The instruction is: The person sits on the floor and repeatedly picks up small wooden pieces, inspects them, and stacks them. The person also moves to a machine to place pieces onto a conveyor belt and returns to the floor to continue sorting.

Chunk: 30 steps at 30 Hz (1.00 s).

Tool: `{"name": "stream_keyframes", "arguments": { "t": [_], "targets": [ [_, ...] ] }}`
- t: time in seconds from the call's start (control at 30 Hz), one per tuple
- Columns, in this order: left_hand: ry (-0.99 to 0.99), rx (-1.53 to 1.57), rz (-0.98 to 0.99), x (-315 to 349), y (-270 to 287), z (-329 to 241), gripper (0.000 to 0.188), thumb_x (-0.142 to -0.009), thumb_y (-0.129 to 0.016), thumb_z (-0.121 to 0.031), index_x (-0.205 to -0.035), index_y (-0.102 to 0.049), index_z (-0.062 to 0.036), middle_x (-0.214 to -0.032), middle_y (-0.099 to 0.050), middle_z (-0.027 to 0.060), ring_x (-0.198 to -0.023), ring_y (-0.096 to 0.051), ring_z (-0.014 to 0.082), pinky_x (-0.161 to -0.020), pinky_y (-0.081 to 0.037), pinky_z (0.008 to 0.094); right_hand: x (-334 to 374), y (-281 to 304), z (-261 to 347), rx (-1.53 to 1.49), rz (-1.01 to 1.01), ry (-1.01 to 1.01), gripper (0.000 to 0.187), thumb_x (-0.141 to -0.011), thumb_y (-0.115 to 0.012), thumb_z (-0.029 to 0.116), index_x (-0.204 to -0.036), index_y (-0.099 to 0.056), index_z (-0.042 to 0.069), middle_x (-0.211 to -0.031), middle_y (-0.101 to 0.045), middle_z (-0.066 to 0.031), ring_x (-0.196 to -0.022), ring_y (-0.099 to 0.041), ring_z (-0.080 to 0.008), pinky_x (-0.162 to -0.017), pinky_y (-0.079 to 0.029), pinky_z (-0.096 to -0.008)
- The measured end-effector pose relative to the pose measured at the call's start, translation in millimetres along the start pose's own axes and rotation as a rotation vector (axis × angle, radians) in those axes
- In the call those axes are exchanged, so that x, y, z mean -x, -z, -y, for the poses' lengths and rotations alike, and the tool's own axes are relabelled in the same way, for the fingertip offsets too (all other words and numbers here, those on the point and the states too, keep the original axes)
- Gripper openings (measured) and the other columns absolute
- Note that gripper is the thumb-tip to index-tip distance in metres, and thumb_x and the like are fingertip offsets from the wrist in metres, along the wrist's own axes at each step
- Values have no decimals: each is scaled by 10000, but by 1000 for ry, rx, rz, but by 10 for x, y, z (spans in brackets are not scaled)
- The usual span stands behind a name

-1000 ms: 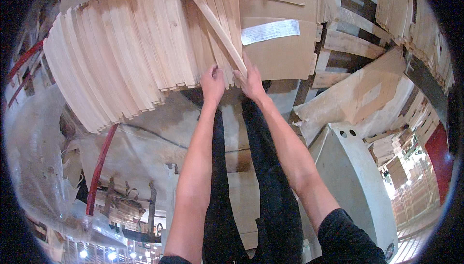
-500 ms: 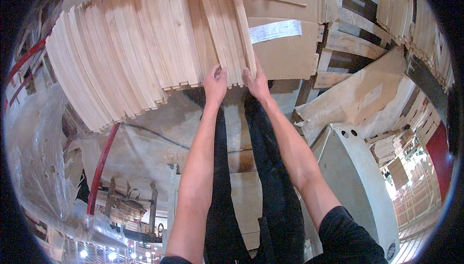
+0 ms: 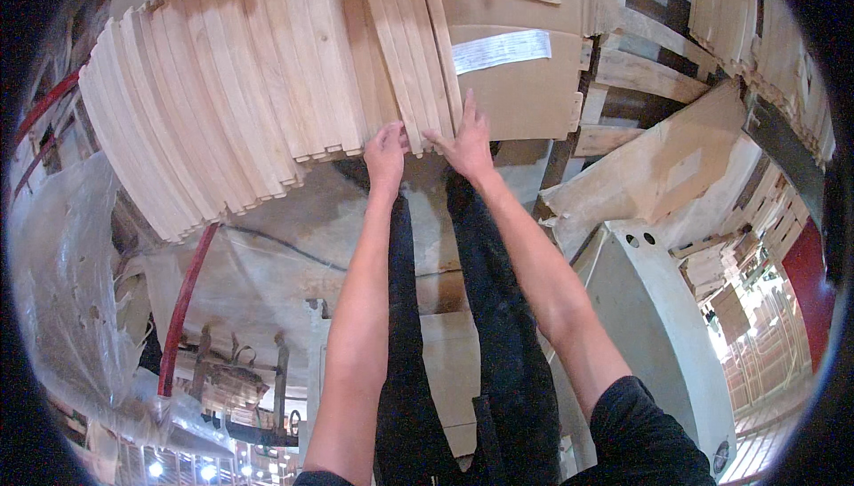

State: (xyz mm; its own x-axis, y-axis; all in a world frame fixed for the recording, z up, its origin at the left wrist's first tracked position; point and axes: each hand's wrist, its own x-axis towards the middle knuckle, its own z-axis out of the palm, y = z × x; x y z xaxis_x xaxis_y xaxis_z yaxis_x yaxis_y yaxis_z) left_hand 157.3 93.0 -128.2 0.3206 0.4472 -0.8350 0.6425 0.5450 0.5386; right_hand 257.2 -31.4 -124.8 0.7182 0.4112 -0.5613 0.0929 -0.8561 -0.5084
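Long, pale wooden slats (image 3: pixel 405 41) lie side by side in a small bundle, their near ends toward me. My left hand (image 3: pixel 385 157) is at the left edge of these ends, fingers loosely bent and apart, touching the wood without closing round it. On the bundle's right side, my right hand (image 3: pixel 469 144) is spread, its thumb reaching across the slat ends and its fingers pointing away along the outermost slat. To the left stands a wide row of similar wooden slats (image 3: pixel 222 95), with uneven near ends.
A cardboard sheet (image 3: pixel 525 99) with a white paper label (image 3: pixel 503 48) adjoins the bundle. Wooden pallets (image 3: pixel 654 77) stand at the far right, a grey metal housing (image 3: pixel 649 308) at the near right. Clear plastic wrap (image 3: pixel 67 281) and a red bar (image 3: pixel 185 317) are at left.
My right hand has loosened and spread its fingers along the bundle's side. My left hand has shifted slightly left, its fingers looser. The right-hand slat now sits closer against the others.
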Motion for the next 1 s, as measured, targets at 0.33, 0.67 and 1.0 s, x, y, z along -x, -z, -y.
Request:
{"name": "stream_keyframes", "arguments": {
  "t": [0.33,0.67,1.0],
  "targets": [
    [20,75,-107,516,140,146,470,-1016,-370,-381,-1158,-579,16,-1008,-651,113,-798,-626,151,-670,-502,267,-261,-252,916,248,-247,-294,1277,-568,-828,539,-1397,-128,-135,-1311,-370,-319,-1182,-392,-447,-1033,-302,-526],
    [167,379,114,657,315,26,625,-988,-376,-491,-1281,-479,51,-1168,-602,173,-976,-619,228,-803,-510,358,181,177,1002,49,-306,-199,1088,-567,-795,344,-1372,-208,-93,-1220,-407,-296,-1144,-367,-430,-981,-297,-531],
    [-2,1247,946,1090,-253,-1787,1207,-619,-537,-856,-1497,-155,-122,-1480,-243,255,-1296,-327,479,-1026,-322,630,1682,1554,1676,-20,-191,-35,1081,-531,-801,262,-1386,-229,-73,-1208,-416,-256,-1118,-397,-406,-970,-307,-503]
  ]
}}
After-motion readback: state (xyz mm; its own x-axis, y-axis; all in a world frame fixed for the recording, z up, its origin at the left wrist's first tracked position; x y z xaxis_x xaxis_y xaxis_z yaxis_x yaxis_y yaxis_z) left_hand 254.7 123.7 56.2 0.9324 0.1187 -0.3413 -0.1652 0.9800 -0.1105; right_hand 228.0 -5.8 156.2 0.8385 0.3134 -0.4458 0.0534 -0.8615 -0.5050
